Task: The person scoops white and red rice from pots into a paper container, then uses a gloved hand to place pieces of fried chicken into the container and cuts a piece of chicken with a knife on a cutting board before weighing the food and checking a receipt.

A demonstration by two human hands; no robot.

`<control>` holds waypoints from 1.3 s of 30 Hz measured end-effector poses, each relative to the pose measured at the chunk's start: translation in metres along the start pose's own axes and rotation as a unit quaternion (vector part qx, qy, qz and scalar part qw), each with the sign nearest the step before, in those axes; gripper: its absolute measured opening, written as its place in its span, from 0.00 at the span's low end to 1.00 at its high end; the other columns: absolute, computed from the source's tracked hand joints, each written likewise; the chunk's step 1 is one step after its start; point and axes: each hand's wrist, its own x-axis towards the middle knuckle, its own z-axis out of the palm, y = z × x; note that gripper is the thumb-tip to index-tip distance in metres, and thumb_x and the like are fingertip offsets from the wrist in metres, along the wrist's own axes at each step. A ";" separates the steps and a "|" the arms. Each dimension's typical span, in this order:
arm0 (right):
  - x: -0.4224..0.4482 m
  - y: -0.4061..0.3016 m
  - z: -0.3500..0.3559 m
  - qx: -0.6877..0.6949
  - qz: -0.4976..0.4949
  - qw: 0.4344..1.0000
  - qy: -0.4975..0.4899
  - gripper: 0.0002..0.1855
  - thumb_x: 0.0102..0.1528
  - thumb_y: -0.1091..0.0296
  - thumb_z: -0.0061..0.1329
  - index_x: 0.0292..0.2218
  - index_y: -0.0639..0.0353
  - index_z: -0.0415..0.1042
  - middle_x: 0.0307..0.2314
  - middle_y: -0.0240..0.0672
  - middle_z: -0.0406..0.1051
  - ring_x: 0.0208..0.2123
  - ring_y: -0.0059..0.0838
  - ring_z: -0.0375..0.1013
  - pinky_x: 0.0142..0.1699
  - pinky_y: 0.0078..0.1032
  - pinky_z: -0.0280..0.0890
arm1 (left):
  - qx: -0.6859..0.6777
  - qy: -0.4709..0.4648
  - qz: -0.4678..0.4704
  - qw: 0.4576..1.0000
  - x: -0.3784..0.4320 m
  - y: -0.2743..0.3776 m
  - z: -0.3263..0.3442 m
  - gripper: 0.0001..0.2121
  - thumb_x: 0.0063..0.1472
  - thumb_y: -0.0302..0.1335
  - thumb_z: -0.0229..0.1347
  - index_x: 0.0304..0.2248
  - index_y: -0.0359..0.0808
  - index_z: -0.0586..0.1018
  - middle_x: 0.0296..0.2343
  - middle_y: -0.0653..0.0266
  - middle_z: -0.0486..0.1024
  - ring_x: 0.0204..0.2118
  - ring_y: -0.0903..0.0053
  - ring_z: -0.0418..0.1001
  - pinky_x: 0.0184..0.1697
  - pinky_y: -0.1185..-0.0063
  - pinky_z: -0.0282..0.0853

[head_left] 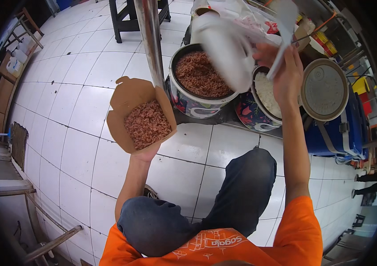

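My left hand (pixel 149 153) supports a brown kraft paper food box (pixel 121 126) from below. Its flaps stand up, and cooked reddish-brown rice (pixel 147 124) fills its bottom. In my right hand (pixel 288 74) is a pale rice paddle (pixel 285 23), blade upward. The fingers of that hand reach to the edge of a motion-blurred white lid (pixel 225 53); whether they touch it I cannot tell. Beneath the lid, a flower-patterned rice cooker (pixel 196 108) holds more reddish-brown rice (pixel 200 78). Partly behind my right wrist, a second patterned cooker (pixel 253 114) contains white rice (pixel 266 94).
The second cooker's grey inner lid (pixel 325 89) stands raised at the right, before a blue cooler bag (pixel 333 136). A metal pole (pixel 150 40) rises left of the cookers. Behind it is a black stool (pixel 138 20). Plastic bags (pixel 238 16) lie behind the cookers. White tiles (pixel 75 133) cover the floor.
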 end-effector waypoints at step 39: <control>-0.001 -0.071 -0.234 -0.343 0.016 0.933 0.104 0.29 0.66 0.49 0.27 0.45 0.67 0.72 0.39 0.45 0.75 0.40 0.38 0.75 0.45 0.34 0.69 | 0.064 -0.141 -0.140 0.978 -0.016 -0.011 0.021 0.33 0.62 0.48 0.49 0.62 0.42 0.57 0.62 0.56 0.49 0.60 0.52 0.56 0.53 0.41 0.57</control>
